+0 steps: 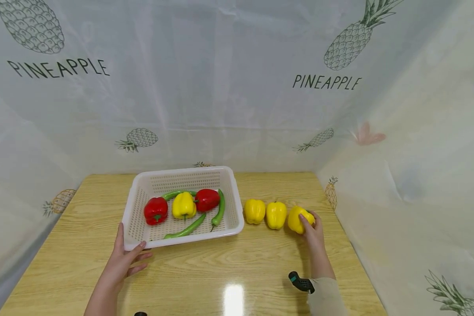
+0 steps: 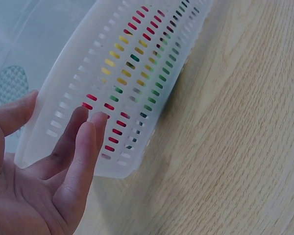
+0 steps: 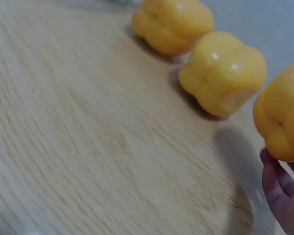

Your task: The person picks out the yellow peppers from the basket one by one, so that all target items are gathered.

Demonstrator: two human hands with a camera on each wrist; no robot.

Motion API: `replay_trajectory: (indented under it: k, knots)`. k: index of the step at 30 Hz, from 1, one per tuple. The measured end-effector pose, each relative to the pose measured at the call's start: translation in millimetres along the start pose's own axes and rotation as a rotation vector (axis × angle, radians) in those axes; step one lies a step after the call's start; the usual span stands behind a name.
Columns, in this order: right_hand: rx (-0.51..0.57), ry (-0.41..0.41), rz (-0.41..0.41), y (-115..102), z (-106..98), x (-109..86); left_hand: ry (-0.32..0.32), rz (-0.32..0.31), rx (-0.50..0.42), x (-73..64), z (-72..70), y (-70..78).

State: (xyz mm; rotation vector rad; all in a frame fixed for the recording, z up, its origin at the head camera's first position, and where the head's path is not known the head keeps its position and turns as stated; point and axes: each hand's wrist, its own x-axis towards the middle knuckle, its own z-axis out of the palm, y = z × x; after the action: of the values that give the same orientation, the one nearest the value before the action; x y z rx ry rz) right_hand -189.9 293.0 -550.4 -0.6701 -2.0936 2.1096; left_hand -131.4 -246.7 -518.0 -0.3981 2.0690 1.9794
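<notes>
My left hand (image 1: 120,261) is at the front left corner of a white plastic basket (image 1: 237,224). Its thumb lies along the short side and a fingertip touches the front rim; the other fingers spread in front of the slotted wall in the left wrist view. Inside the basket lie two red bell peppers (image 1: 156,210), a yellow bell pepper (image 1: 183,205) and several long green chili peppers (image 1: 186,228). At the right, my right hand (image 1: 314,230) grips another yellow bell pepper (image 1: 295,219) between thumb and fingers, its underside partly showing in the right wrist view.
Two more yellow bell peppers (image 1: 276,215) stand in a row between the basket and the right hand. They rest on a wood-grain table (image 1: 189,276). A pale curtain (image 1: 221,101) with pineapple prints hangs behind and along the sides.
</notes>
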Motion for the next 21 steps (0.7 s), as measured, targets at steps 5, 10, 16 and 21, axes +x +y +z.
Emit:
replay_trajectory:
  k: [5, 10, 16, 21]
  knots:
    - [-0.111, -0.008, 0.013, 1, -5, 4.3, -0.011, 0.010, -0.008, -0.4, 0.0, -0.1]
    - [-0.188, -0.029, 0.017, 0, -6, 6.8, -0.016, 0.010, -0.014, -0.6, -0.4, 0.2]
    - [-0.265, -0.025, -0.010, -1, -4, 10.2, -0.012, 0.004, -0.013, -0.7, 0.0, 0.5]
    - [-0.368, -0.012, -0.046, -1, -4, 12.9, -0.009, 0.006, -0.013, -0.8, 0.2, 0.2]
